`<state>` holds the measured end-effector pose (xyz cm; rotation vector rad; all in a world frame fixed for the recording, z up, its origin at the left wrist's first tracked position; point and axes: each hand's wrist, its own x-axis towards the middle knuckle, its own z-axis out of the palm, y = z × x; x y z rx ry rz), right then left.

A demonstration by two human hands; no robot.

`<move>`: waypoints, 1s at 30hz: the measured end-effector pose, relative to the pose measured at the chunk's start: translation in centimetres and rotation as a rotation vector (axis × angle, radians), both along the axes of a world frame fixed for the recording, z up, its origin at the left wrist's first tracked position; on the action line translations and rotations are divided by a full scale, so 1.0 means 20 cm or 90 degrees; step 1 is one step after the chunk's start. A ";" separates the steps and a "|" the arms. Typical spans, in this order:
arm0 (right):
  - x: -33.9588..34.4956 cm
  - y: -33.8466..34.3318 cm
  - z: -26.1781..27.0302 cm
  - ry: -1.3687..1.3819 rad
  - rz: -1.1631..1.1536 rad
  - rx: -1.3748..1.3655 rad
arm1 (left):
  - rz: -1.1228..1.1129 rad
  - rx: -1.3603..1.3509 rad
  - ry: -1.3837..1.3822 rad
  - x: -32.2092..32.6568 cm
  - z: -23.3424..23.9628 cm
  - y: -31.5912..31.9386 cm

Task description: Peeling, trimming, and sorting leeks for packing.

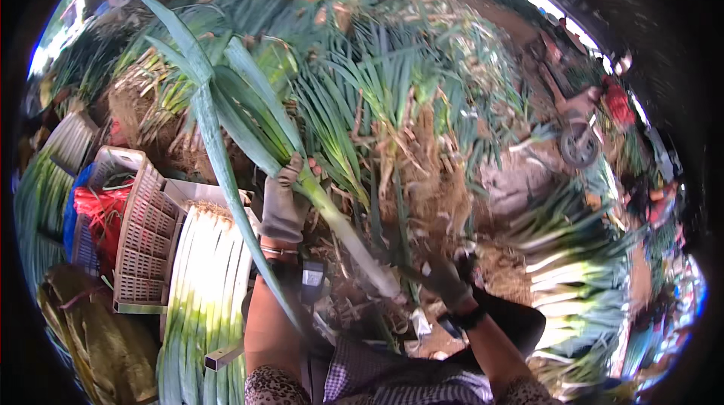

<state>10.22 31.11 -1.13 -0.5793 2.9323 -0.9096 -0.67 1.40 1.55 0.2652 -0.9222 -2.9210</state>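
In my gloved left hand (284, 201) is a large leek (334, 218), gripped where its green leaves (212, 99) meet the pale stalk. The leaves fan up and to the left, and the white root end slants down to the right. Near that root end is my right hand (444, 280), blurred and dark; whether it holds anything is unclear. Left of my left forearm, trimmed leeks (203, 269) lie side by side in a metal-framed holder (223, 355), their roots at the top.
A plastic crate (146, 229) with red plastic strips (104, 207) stands at the left, above a brown sack (99, 337). Piled untrimmed leeks (390, 88) spread ahead. More leeks (571, 286) lie at the right, with a wheel (579, 146) beyond. Leaf scraps litter the ground.
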 end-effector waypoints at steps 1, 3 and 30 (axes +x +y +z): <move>-0.06 -0.07 0.01 -0.050 0.018 -0.139 | -0.034 -0.009 0.006 0.01 0.00 0.05; -0.20 -0.30 0.05 -0.012 -0.015 -0.212 | -0.039 -0.083 0.119 0.01 0.00 0.13; -0.17 -0.17 -0.03 -0.212 0.099 -0.420 | 0.141 -0.152 0.006 -0.04 0.06 0.04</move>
